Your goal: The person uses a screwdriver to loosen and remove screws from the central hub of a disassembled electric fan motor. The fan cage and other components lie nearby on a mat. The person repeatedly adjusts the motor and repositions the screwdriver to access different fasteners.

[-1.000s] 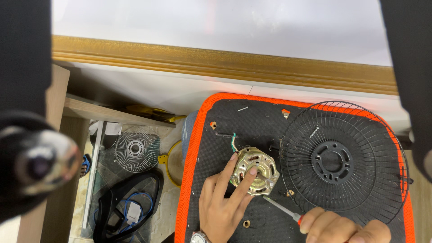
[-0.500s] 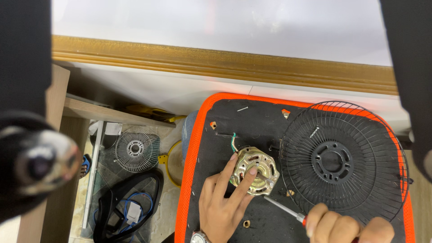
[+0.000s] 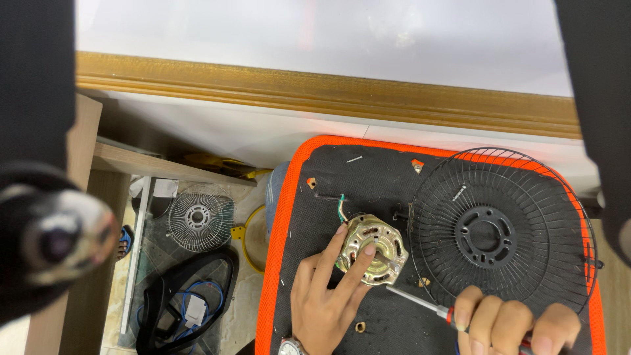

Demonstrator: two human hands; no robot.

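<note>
Black mat, left hand fingers spread on motor, right hand gripping screwdriver

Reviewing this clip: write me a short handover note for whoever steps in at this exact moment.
Left hand: fingers pressed on the brass-coloured motor, steadying it on the black mat with the orange rim.
Right hand: grips a screwdriver, tip at the motor's lower right edge.
Black fan guard lies flat to the right of the motor; loose screws are scattered on the mat.
Done: motor is out and separate from the guard.
Left: cannot tell which screws remain.
</note>
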